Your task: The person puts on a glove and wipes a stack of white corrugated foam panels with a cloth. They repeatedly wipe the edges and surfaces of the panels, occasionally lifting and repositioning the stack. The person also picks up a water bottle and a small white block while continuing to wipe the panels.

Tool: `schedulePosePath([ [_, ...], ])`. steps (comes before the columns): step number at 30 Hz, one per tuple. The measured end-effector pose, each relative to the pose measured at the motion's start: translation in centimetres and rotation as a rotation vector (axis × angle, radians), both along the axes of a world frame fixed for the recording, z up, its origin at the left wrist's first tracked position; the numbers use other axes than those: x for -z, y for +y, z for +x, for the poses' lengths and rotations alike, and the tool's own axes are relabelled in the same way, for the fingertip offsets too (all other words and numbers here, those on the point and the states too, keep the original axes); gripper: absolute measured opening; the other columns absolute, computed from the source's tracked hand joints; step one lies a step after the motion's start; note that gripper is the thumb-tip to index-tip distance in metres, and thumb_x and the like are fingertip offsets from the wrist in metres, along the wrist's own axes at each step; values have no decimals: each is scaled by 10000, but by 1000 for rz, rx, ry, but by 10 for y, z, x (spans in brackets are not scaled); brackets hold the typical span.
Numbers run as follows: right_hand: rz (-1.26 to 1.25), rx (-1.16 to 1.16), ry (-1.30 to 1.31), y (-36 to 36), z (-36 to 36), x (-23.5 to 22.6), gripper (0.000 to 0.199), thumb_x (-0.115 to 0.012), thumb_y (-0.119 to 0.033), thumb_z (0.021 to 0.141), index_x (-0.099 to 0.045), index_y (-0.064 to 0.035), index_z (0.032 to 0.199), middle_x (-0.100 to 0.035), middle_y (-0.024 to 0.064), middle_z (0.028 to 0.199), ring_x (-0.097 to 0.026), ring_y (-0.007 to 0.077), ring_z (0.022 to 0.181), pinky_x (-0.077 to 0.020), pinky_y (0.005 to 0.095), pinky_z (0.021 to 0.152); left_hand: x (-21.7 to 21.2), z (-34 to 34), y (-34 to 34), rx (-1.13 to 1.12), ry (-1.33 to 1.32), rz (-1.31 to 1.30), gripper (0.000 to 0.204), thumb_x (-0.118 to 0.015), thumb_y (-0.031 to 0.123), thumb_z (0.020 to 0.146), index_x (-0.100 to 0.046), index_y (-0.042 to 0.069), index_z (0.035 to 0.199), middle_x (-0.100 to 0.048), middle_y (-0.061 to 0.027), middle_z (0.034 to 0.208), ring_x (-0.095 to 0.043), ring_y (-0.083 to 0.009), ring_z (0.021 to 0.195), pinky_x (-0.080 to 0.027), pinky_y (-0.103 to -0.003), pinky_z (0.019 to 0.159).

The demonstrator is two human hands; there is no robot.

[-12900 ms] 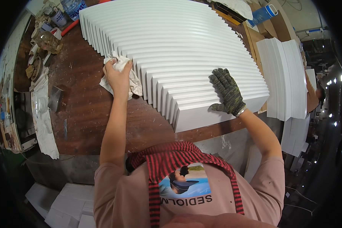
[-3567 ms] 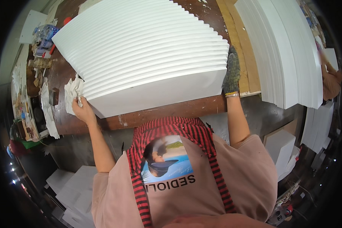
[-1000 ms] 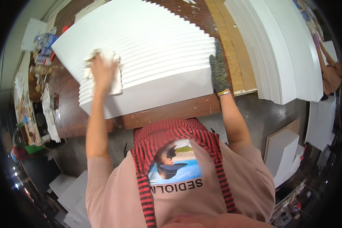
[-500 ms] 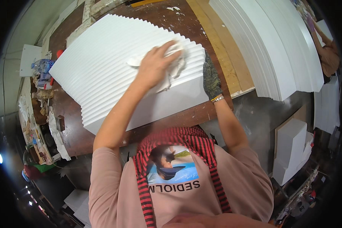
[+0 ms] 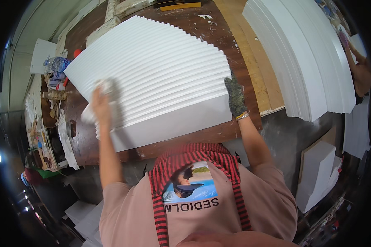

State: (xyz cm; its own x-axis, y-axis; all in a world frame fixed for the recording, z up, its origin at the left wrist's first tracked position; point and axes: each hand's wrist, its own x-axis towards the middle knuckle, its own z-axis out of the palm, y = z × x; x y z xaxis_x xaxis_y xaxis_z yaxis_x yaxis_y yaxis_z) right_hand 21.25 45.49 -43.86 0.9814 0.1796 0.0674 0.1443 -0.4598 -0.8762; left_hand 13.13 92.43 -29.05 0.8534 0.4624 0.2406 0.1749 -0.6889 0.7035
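A large white ribbed panel (image 5: pixel 165 70) lies on the brown table, with a smooth plain strip along its near side. My bare left hand (image 5: pixel 102 108) is at the panel's left end, pressing a crumpled white cloth (image 5: pixel 106 87) onto the ridges. Motion blurs this hand, but its fingers are closed over the cloth. On my right hand (image 5: pixel 236 97) is a dark, worn work glove with a yellowish cuff. That hand grips the panel's right edge, its fingers pointing away from me and partly hidden.
Bare brown tabletop (image 5: pixel 173 144) borders the panel. A tall stack of white sheets (image 5: pixel 292 57) stands at the right on a wooden board (image 5: pixel 257 78). White blocks (image 5: pixel 317 173) sit lower right. Bottles and clutter (image 5: pixel 55 68) line the left, and another person's arm (image 5: pixel 362 74) shows far right.
My left hand has swept the cloth from the panel's right part to its left end, toward me. My right hand stays at the right edge. The whole view has shifted slightly.
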Motion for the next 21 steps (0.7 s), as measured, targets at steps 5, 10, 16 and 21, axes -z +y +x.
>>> schedulePosePath([
  [5, 104, -124, -15, -3, -3, 4, 501, -329, -104, 1043, -323, -5, 1534, -345, 127, 1589, -353, 187, 1439, -226, 323, 1217, 26, 23, -116, 618, 97, 554, 536, -740, 275, 831, -616, 222, 1350, -561, -60, 1434, -484, -289, 1342, -292, -554, 1135],
  [10, -35, -22, -35, -5, -7, -7, 501, -367, -69, 1026, -348, -11, 1524, -394, 117, 1561, -396, 189, 1418, -275, 356, 1202, 45, -29, 14, 353, 106, 625, 507, -703, 166, 838, -630, 167, 1340, -533, -55, 1473, -450, -295, 1380, -276, -491, 1168],
  [16, -124, -87, -501, -3, 2, -22, 439, -394, -92, 1046, -434, -3, 1474, -482, 165, 1488, -471, 250, 1360, -347, 378, 1162, 56, -105, 176, -357, 145, -137, 413, -589, 59, 927, -631, 94, 1336, -581, -172, 1401, -514, -313, 1323, -392, -407, 1091],
  [21, 754, 8, 437, 1, 46, -46, 702, -418, -609, 1019, -505, -37, 1418, -601, 90, 1329, -551, 177, 1199, -425, 322, 1055, 49, -130, 210, -485, 369, 474, 417, -630, 193, 949, -618, 61, 1343, -604, -153, 1381, -550, -304, 1285, -410, -395, 1071],
])
